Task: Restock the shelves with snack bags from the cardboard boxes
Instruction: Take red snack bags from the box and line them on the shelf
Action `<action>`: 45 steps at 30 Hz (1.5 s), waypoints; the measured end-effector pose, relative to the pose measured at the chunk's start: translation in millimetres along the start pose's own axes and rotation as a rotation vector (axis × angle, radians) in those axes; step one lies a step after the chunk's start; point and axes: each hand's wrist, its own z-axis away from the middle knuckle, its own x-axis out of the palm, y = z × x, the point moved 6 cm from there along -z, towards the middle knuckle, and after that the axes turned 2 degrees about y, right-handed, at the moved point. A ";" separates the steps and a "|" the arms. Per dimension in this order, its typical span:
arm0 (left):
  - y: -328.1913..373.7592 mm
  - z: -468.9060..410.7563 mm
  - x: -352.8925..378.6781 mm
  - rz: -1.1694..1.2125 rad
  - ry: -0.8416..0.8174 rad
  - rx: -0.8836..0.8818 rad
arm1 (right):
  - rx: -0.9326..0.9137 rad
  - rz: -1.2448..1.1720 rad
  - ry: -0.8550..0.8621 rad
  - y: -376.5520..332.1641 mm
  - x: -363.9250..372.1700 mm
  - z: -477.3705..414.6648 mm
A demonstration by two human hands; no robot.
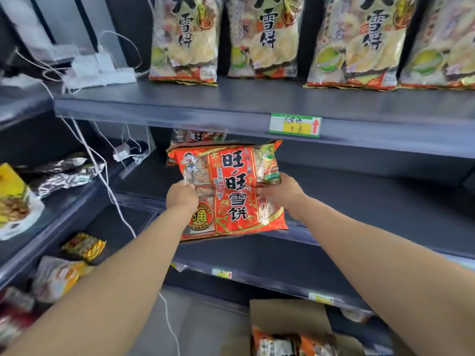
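Observation:
A red-orange snack bag (228,186) with black characters hangs at the front of the dark middle shelf (359,201), held upright between both hands. My left hand (181,197) grips its left edge and my right hand (281,192) grips its right edge. Behind it, further in on the same shelf, the top of another red bag (198,136) shows. An open cardboard box (290,319) on the floor at the bottom holds more red-orange bags (280,343).
The upper shelf (180,106) carries several pale yellow snack bags (183,39) and a green-and-yellow price tag (295,125). White cables (102,176) and adapters hang at the left. A side rack at left holds silver and yellow packets (64,173).

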 end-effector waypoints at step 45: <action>-53.5 -258.4 39.2 -0.014 -0.399 0.055 | 0.169 0.104 0.162 -21.1 206.8 -180.0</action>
